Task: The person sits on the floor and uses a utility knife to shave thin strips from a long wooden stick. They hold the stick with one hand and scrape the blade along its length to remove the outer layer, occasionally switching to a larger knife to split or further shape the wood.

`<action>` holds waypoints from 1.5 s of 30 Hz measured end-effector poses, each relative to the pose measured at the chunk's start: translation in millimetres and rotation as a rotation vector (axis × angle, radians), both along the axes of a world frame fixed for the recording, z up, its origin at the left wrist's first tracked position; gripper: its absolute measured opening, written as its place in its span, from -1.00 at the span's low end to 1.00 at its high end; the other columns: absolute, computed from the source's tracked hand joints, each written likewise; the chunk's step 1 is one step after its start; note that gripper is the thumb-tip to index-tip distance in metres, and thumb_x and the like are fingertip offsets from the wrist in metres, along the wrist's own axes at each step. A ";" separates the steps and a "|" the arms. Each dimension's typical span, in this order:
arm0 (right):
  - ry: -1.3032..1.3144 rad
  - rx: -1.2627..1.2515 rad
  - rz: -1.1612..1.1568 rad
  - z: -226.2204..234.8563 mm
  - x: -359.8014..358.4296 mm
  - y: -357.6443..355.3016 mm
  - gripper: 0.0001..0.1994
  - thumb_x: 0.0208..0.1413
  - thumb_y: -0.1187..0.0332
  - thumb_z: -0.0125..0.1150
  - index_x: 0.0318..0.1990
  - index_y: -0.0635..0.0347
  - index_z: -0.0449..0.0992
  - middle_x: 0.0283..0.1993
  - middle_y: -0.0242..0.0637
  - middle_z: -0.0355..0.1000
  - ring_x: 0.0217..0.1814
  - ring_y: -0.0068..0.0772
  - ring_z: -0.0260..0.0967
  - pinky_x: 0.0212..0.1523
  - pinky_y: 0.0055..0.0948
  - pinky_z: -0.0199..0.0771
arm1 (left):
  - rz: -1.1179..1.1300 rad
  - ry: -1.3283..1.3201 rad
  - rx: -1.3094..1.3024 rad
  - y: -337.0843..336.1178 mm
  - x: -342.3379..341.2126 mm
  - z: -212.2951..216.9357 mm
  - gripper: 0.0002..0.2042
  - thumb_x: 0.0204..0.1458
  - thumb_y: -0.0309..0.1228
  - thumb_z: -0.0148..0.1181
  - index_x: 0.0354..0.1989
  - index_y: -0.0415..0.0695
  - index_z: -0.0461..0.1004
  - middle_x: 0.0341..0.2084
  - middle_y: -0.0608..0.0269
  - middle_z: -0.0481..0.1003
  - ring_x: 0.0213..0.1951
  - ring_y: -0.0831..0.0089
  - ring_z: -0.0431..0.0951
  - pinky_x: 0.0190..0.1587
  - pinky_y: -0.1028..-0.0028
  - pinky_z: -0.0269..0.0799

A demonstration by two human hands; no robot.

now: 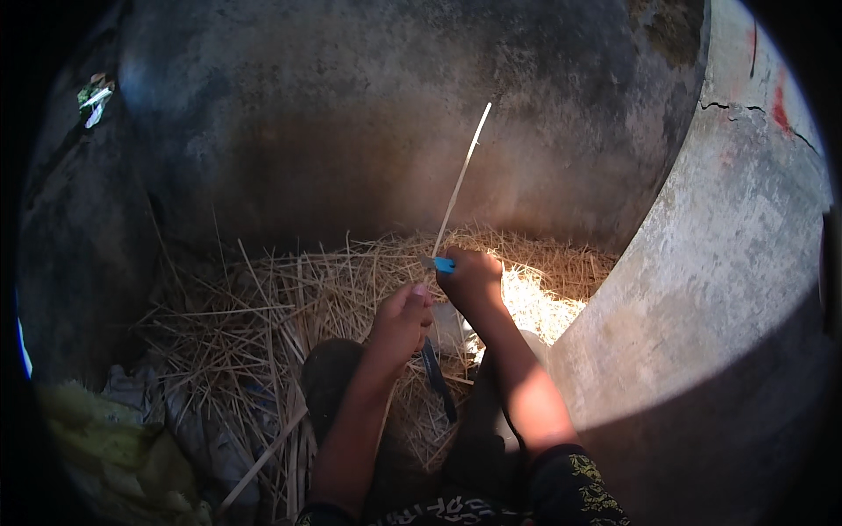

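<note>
My right hand (472,282) is closed around a small blue-handled knife (445,264), its short blade pointing left. The blade lies against a long, thin, pale stick (462,180), which slants up and slightly right before the dark wall. Lower and to the left, my left hand (404,321) is closed, its thumb and fingers pinched at the line of the stick's lower end. The fingers hide the grip itself. Beneath that hand hangs a dark narrow strap-like piece (437,379), whose kind I cannot make out.
Dry straw and loose stalks (254,324) cover the ground ahead and to the left. A curved concrete wall (351,131) rises in front, and a pale sunlit one (702,289) curves along the right. Yellowish sacking (123,456) lies at the lower left. My knees flank the forearms.
</note>
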State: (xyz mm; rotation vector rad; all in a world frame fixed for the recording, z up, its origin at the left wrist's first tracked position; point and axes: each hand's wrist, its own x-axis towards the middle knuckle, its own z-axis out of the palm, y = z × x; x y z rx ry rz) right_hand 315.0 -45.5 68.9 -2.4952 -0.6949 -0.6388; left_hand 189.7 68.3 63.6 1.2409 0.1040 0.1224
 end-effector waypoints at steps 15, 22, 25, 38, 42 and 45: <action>0.038 -0.117 0.051 -52.2 14.4 62.1 -0.87 -0.05 0.37 0.15 -0.51 0.16 0.58 -0.50 -0.12 0.54 -0.44 -0.07 0.57 -0.44 -0.13 0.52 | 0.458 0.018 0.883 26.5 -7.8 -58.5 -0.65 0.38 -0.23 -0.20 -0.37 -0.21 0.33 -0.63 0.20 0.31 -0.56 0.37 0.35 -0.41 0.30 0.28; -0.008 -0.126 -0.020 -63.4 33.8 55.0 -0.87 -0.01 0.35 0.16 -0.48 0.13 0.60 -0.44 -0.16 0.58 -0.37 -0.10 0.61 -0.44 -0.18 0.54 | 0.428 0.036 0.922 23.3 -2.0 -68.6 -0.64 0.38 -0.22 -0.20 -0.38 -0.21 0.35 -0.63 0.16 0.33 -0.57 0.32 0.35 -0.40 0.28 0.29; -0.028 -0.270 -0.015 -58.1 45.6 41.8 -0.89 0.00 0.37 0.21 -0.44 0.10 0.64 -0.42 -0.19 0.59 -0.35 -0.10 0.62 -0.43 -0.22 0.56 | 0.347 0.098 0.820 26.8 5.4 -80.0 -0.63 0.38 -0.19 -0.19 -0.40 -0.19 0.35 -0.64 0.23 0.31 -0.58 0.40 0.34 -0.42 0.32 0.28; 0.652 -0.391 -0.457 -29.0 52.8 -98.5 -0.64 0.00 0.24 0.13 -0.09 0.23 0.62 0.00 0.02 0.55 0.09 0.00 0.51 0.06 -0.15 0.51 | -0.004 0.352 0.101 13.2 -23.1 -81.7 -0.69 0.40 -0.15 -0.19 -0.35 -0.05 0.31 -0.64 0.52 0.16 -0.66 0.73 0.08 -0.64 0.64 0.01; 0.596 -0.392 -0.368 -45.2 35.8 -105.6 -0.69 0.02 0.29 0.14 -0.12 0.20 0.64 -0.06 -0.03 0.58 0.01 -0.02 0.56 -0.01 -0.18 0.54 | -0.053 0.280 0.029 5.3 -20.4 -68.4 -0.66 0.39 -0.13 -0.17 -0.36 -0.08 0.33 -0.63 0.51 0.17 -0.68 0.74 0.08 -0.65 0.64 0.01; 0.514 -0.114 -0.175 -41.4 12.5 -77.2 -0.76 0.07 0.28 0.08 -0.23 0.21 0.58 -0.22 0.07 0.56 -0.11 0.12 0.54 -0.07 -0.05 0.52 | -0.046 0.260 0.020 3.6 -18.6 -69.4 -0.65 0.38 -0.13 -0.16 -0.35 -0.10 0.36 -0.63 0.52 0.17 -0.68 0.74 0.08 -0.66 0.63 0.00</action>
